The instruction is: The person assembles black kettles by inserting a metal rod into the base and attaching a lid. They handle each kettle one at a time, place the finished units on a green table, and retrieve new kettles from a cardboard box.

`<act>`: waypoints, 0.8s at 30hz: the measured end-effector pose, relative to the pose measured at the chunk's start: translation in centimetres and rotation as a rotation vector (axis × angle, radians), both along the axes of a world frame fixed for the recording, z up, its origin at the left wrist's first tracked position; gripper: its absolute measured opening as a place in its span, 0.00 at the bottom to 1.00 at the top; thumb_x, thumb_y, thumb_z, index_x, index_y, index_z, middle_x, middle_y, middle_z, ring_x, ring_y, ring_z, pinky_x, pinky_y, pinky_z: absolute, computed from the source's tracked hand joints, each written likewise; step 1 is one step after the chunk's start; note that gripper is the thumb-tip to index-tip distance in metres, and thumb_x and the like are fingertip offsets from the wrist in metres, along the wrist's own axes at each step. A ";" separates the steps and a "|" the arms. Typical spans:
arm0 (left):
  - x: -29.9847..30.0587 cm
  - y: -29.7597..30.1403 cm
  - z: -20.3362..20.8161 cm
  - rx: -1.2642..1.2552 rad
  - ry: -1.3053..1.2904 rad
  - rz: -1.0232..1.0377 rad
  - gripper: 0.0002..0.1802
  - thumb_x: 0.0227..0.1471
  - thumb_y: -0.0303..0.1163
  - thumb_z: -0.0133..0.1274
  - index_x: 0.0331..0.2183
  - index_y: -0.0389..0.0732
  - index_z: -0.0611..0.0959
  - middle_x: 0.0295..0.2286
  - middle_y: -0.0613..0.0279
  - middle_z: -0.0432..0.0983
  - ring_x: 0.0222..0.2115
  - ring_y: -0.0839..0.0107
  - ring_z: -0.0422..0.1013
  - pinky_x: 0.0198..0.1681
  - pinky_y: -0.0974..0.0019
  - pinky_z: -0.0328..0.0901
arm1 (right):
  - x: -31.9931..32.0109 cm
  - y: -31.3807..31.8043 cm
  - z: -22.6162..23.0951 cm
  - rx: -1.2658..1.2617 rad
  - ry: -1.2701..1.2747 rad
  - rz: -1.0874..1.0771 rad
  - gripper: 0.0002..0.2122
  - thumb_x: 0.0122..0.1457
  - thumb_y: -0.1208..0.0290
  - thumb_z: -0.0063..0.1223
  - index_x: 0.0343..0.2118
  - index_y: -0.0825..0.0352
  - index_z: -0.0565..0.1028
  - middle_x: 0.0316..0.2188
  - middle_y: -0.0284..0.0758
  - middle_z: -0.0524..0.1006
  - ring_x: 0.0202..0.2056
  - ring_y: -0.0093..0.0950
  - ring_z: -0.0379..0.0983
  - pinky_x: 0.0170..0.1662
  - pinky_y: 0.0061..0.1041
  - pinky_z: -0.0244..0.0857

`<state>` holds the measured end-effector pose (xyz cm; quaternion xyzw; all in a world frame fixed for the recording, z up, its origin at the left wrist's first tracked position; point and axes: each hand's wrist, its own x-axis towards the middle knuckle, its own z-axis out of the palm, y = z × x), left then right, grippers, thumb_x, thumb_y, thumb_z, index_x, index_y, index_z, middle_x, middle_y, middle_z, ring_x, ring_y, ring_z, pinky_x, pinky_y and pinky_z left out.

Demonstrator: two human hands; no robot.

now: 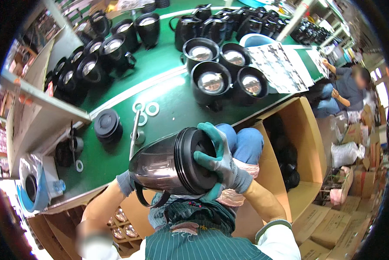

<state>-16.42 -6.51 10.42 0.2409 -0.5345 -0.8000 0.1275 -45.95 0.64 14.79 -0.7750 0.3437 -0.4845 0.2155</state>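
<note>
A glossy dark jug (pixel 156 167) is tilted on its side in front of me, its curved handle (pixel 153 200) hanging below. At its right end is a ridged black collar and a round black end piece (pixel 205 145). My right hand (pixel 222 162), in a grey and teal glove, is closed over that end piece, fingers and thumb gripping its face and edge. Of my left hand (pixel 126 182) only the grey cuff shows, against the jug's left end; the jug hides its fingers.
Black mugs with shiny insides (pixel 211 81) stand on the green table (pixel 168 112), with more black jugs behind. White rings (pixel 152 108), a metal rod (pixel 135 130) and black lids (pixel 108 125) lie nearer. An open carton (pixel 309 151) stands right; a co-worker (pixel 348 89) sits beyond.
</note>
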 end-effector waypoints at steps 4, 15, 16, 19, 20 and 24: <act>0.9 -1.9 -3.5 -0.442 -0.105 -0.082 0.37 0.57 0.35 0.64 0.64 0.37 0.70 0.62 0.53 0.69 0.61 0.61 0.67 0.67 0.54 0.61 | -0.8 2.2 -0.6 0.143 -0.168 -0.147 0.47 0.58 0.31 0.52 0.70 0.67 0.62 0.69 0.55 0.54 0.68 0.54 0.53 0.71 0.47 0.45; -4.5 -5.1 6.9 -1.680 0.059 0.575 0.17 0.48 0.30 0.61 0.41 0.33 0.88 0.38 0.51 0.87 0.39 0.58 0.84 0.45 0.62 0.76 | -3.7 3.5 1.1 0.765 -0.621 -0.189 0.31 0.73 0.60 0.49 0.72 0.67 0.53 0.66 0.39 0.66 0.65 0.27 0.65 0.67 0.21 0.58; -4.8 -5.0 7.1 -1.534 -0.035 0.560 0.18 0.50 0.33 0.60 0.41 0.32 0.88 0.38 0.50 0.87 0.39 0.59 0.84 0.46 0.63 0.75 | -3.5 3.9 1.3 0.648 -0.505 -0.212 0.34 0.71 0.60 0.52 0.73 0.65 0.50 0.68 0.43 0.62 0.69 0.32 0.59 0.69 0.25 0.54; -3.7 -4.9 3.9 -1.251 -0.135 0.578 0.19 0.50 0.34 0.60 0.41 0.31 0.88 0.37 0.50 0.87 0.38 0.61 0.84 0.46 0.65 0.74 | -2.7 4.9 1.3 0.318 -0.270 -0.324 0.43 0.65 0.61 0.59 0.75 0.61 0.43 0.73 0.49 0.50 0.74 0.41 0.47 0.73 0.35 0.45; -3.8 -4.1 3.2 -1.144 -0.138 0.559 0.19 0.50 0.34 0.60 0.41 0.31 0.88 0.37 0.50 0.87 0.38 0.61 0.84 0.46 0.65 0.74 | -2.7 5.1 1.5 0.213 -0.208 -0.359 0.46 0.63 0.62 0.62 0.76 0.60 0.40 0.74 0.50 0.46 0.74 0.44 0.44 0.73 0.38 0.43; -4.0 -2.5 4.1 -1.079 -0.119 0.547 0.19 0.50 0.33 0.60 0.42 0.31 0.87 0.38 0.50 0.86 0.39 0.62 0.84 0.47 0.65 0.74 | -3.1 4.5 2.4 0.020 -0.051 -0.235 0.48 0.62 0.49 0.59 0.75 0.66 0.43 0.73 0.52 0.48 0.72 0.47 0.48 0.73 0.40 0.42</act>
